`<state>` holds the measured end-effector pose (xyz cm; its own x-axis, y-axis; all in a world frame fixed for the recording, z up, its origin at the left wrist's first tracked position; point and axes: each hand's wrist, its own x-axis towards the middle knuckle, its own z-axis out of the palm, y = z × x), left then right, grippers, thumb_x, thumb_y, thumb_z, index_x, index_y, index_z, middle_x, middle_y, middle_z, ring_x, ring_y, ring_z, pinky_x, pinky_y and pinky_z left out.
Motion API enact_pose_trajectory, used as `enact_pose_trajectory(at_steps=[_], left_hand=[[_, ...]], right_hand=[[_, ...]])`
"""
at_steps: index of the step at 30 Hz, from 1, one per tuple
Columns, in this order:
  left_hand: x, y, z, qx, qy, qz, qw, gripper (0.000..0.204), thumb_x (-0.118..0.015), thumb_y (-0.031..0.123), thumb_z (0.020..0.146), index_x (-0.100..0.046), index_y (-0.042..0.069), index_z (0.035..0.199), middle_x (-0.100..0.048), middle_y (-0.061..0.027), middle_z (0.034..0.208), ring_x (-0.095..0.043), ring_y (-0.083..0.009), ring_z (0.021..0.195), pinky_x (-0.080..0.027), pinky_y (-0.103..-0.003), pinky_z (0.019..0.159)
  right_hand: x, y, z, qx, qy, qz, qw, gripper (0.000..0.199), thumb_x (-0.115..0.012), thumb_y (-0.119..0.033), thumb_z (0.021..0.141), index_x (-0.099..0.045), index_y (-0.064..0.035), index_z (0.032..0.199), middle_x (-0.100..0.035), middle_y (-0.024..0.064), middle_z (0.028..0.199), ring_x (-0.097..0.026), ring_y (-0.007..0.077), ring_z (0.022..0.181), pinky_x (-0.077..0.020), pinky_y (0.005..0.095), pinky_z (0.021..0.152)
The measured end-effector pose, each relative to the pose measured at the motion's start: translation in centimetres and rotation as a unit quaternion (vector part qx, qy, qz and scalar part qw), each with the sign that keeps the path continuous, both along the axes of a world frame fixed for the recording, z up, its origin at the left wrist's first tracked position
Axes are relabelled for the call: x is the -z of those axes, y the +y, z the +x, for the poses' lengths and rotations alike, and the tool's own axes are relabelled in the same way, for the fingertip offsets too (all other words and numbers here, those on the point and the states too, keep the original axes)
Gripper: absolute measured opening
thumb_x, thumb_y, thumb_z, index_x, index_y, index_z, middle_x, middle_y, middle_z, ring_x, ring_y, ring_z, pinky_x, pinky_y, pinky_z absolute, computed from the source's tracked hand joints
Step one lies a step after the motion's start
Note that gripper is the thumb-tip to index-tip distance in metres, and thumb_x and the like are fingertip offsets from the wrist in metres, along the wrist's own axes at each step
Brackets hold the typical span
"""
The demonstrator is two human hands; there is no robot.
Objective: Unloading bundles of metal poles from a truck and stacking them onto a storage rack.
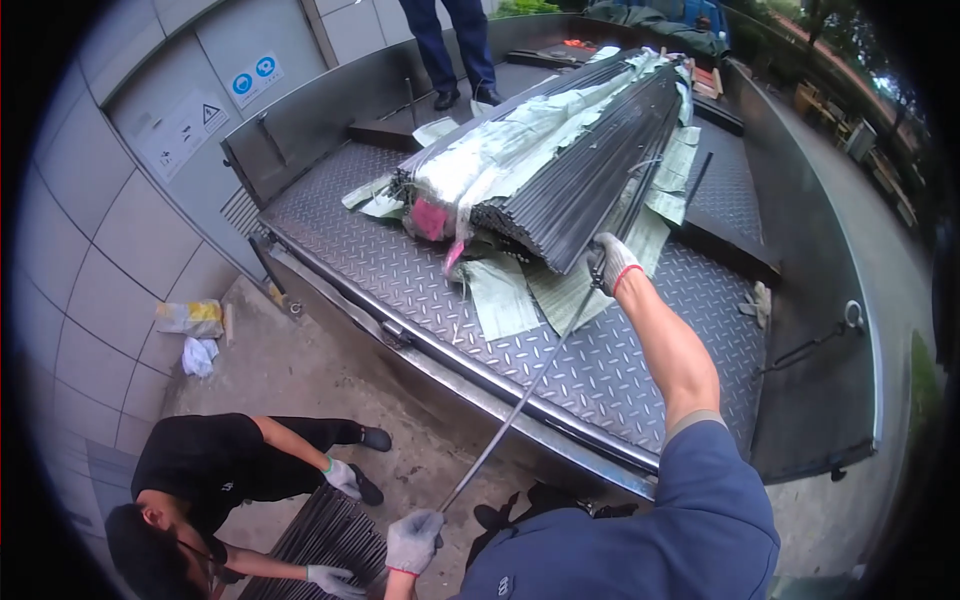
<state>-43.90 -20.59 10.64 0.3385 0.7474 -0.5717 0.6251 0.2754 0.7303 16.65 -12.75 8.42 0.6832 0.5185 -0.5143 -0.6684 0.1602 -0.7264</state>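
Note:
My right hand point(612, 264), in a pale work glove with a red cuff, is closed around a long thin metal rod point(520, 398) at its upper end, beside the near end of a big bundle of dark rods point(590, 165). Lower down, my gloved left hand point(413, 540) grips the same rod, which slants across the truck bed's rear edge. Pale woven sheeting point(505, 165) partly wraps the bundle, with pink material point(430, 218) at its near end. The bundle lies on the patterned metal truck bed point(400, 275).
At lower left a co-worker in black point(200, 465) bends over a stack of dark rods point(320, 540), gloved hands near it. Another person's legs point(455, 45) stand on the bed. Metal side walls point(815, 290) flank the bed. A yellow-and-clear package point(190, 319) lies by the tiled wall.

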Motion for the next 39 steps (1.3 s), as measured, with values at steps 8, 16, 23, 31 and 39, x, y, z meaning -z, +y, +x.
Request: enact_pose_trajectory(at_steps=[8,16,23,31,39], left_hand=[[2.1,0.7,-1.3,0.05,-0.068,-0.018,0.996,0.031,-0.067,0.03,0.098,-0.074,-0.001,0.098,-0.064,-0.0032,0.064,-0.058,-0.0102,0.053,-0.045,-0.028,0.05],[1.1,2.6,-1.3,0.109,-0.193,-0.088,0.971,0.028,-0.064,0.032,0.099,-0.072,0.005,0.1,-0.062,-0.0017,0.066,-0.053,-0.0092,0.052,-0.04,-0.026,0.048],[2.6,2.5,-1.9,0.093,-0.247,-0.16,0.951,0.027,-0.062,0.028,0.099,-0.07,0.003,0.104,-0.063,-0.0037,0.072,-0.055,-0.0093,0.055,-0.043,-0.025,0.051],[4.9,0.9,-1.7,0.048,-0.306,-0.089,0.947,0.029,-0.061,0.025,0.102,-0.07,0.0,0.11,-0.072,-0.0074,0.094,-0.067,-0.0133,0.082,-0.055,-0.03,0.076],[5.3,1.7,-1.5,0.021,-0.293,-0.127,0.947,0.035,-0.059,0.031,0.104,-0.072,0.001,0.116,-0.07,-0.0044,0.108,-0.064,-0.0109,0.095,-0.052,-0.028,0.084]], right_hand=[[2.3,-3.8,-10.4,0.033,0.009,0.0,0.999,0.02,-0.065,-0.022,0.091,-0.053,-0.014,0.077,-0.05,0.0015,0.059,-0.049,0.0173,0.044,-0.0404,0.0325,0.041],[1.7,-9.4,-30.5,0.002,0.011,-0.067,0.998,0.014,-0.062,-0.021,0.096,-0.057,-0.0118,0.086,-0.052,0.002,0.064,-0.051,0.0177,0.048,-0.0438,0.0318,0.043],[-1.1,-12.5,-44.1,0.02,0.008,-0.126,0.992,0.018,-0.067,-0.023,0.093,-0.065,-0.0047,0.095,-0.058,0.0063,0.081,-0.061,0.0194,0.066,-0.0553,0.0348,0.056],[-2.2,-14.3,-51.1,-0.003,0.037,-0.126,0.991,0.018,-0.068,-0.02,0.091,-0.062,-0.0032,0.095,-0.062,0.0085,0.078,-0.062,0.02,0.061,-0.0549,0.0346,0.055],[-1.8,-15.7,-49.1,-0.226,-0.034,-0.185,0.956,0.036,-0.077,-0.028,0.087,-0.068,-0.0022,0.111,-0.072,0.0082,0.096,-0.067,0.0158,0.082,-0.0559,0.0327,0.072]])
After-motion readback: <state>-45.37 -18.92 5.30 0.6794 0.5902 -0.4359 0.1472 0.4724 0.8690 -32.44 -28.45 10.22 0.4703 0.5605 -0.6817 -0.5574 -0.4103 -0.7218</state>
